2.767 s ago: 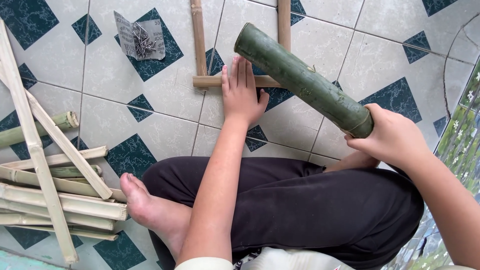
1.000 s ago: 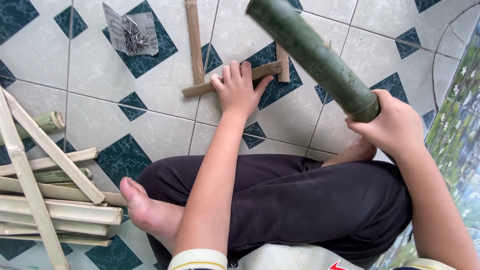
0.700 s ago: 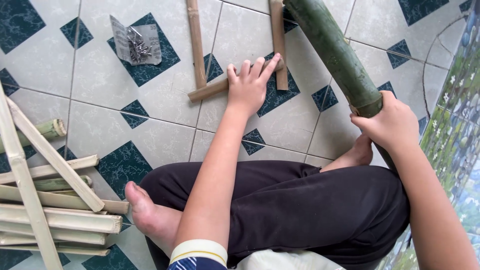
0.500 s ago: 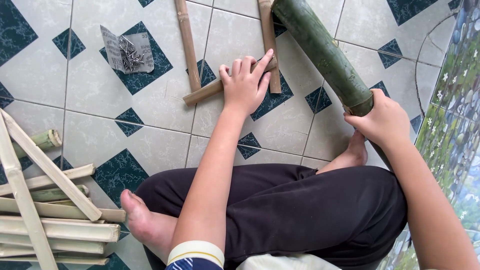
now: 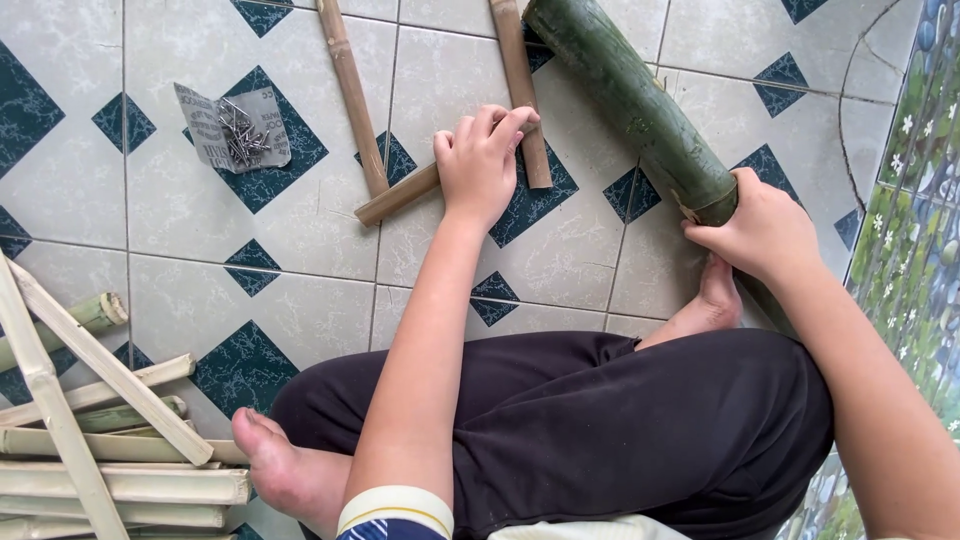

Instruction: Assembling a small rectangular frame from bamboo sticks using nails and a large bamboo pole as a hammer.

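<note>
My right hand point(image 5: 762, 228) grips the near end of a thick green bamboo pole point(image 5: 628, 96) that slants up and away toward the top of the view. My left hand point(image 5: 482, 162) presses flat on a small frame of thin bamboo strips point(image 5: 390, 196) lying on the tiled floor, fingers over the joint where the cross strip meets the right upright strip point(image 5: 522, 92). The left upright strip point(image 5: 350, 90) runs beside it. I sit cross-legged in dark trousers, bare feet showing.
A scrap of paper holding several small nails point(image 5: 236, 130) lies on the tiles at the upper left. A pile of split bamboo slats point(image 5: 90, 440) is stacked at the lower left. A patterned mat or wall point(image 5: 915, 230) borders the right side.
The green pole has swung from lying across in front of me to pointing steeply away. My left hand stayed on the strip frame, and the view shifted closer.
</note>
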